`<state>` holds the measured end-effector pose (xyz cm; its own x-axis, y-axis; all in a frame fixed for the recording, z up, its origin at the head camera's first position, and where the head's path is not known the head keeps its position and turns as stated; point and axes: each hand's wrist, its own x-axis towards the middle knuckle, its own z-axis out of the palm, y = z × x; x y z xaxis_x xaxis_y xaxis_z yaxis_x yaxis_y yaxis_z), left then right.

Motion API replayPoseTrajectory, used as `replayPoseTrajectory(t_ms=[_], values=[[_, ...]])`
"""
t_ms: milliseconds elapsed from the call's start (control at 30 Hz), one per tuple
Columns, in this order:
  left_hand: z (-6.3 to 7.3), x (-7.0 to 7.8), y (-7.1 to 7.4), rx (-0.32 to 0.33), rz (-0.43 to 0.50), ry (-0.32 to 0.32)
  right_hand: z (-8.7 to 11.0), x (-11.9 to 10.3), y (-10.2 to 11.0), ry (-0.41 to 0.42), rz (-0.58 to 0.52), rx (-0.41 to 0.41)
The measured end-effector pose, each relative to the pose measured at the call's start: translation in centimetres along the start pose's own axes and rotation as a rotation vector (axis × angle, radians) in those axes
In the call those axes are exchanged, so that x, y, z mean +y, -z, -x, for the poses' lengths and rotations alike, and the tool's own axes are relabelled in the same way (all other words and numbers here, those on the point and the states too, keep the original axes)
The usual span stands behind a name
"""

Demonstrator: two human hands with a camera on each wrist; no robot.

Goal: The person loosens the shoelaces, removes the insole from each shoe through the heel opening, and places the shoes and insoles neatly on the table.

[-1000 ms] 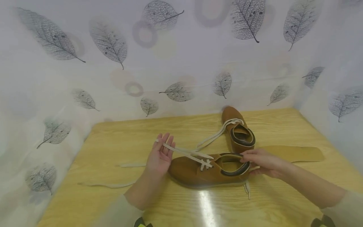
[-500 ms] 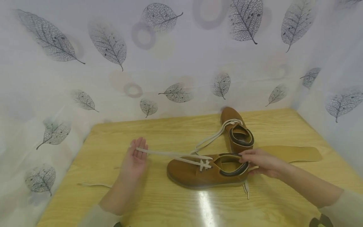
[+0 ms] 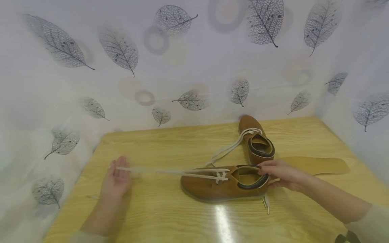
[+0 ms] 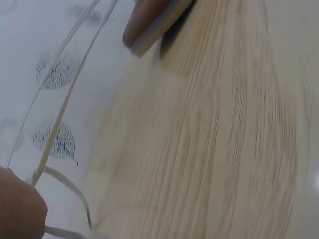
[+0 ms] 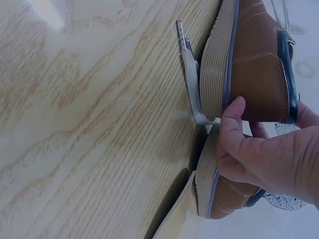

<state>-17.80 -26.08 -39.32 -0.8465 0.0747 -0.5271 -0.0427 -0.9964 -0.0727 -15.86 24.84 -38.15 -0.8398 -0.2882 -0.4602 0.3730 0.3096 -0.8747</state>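
A brown leather shoe lies lengthwise on the table, its toe toward the left. My left hand, palm up and well left of the toe, holds two pale shoelaces drawn out nearly straight from the eyelets. In the left wrist view the shoelaces slant down to the fingers, with loose ends trailing below. My right hand grips the shoe at the heel. The right wrist view shows a finger pressing the brown heel leather above the ridged sole, the thumb at the dark collar.
A second brown shoe stands behind the first, its laces trailing left. A tan insole lies to the right. Lace ends with metal tips poke from beneath the held shoe's heel. Leaf-patterned white sheeting rises beyond the wooden table.
My left hand has moved left and toward me, drawing the shoelaces out longer and straighter. Loose ends lying at the left have shortened. The right hand keeps hold of the heel.
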Motion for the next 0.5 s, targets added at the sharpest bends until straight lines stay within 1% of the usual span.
replayPoseTrajectory(t_ms=[100, 167, 267, 367, 500], values=[[0.1, 1.9, 0.3, 0.001, 0.031, 0.016, 0.0, 0.0, 0.0, 0.006, -0.005, -0.005], [0.2, 3.2, 0.4, 0.001, 0.054, 0.014, 0.0, 0.0, 0.1, 0.007, -0.008, -0.009], [0.2, 5.0, 0.3, 0.01, 0.081, -0.002, 0.1, 0.0, 0.1, 0.002, -0.013, -0.007], [0.2, 6.5, 0.1, 0.007, 0.095, -0.035, 0.1, 0.0, 0.1, -0.007, -0.021, 0.001], [0.7, 8.3, 0.1, 0.013, 0.133, -0.038, 0.1, 0.1, 0.0, -0.012, -0.031, 0.0]])
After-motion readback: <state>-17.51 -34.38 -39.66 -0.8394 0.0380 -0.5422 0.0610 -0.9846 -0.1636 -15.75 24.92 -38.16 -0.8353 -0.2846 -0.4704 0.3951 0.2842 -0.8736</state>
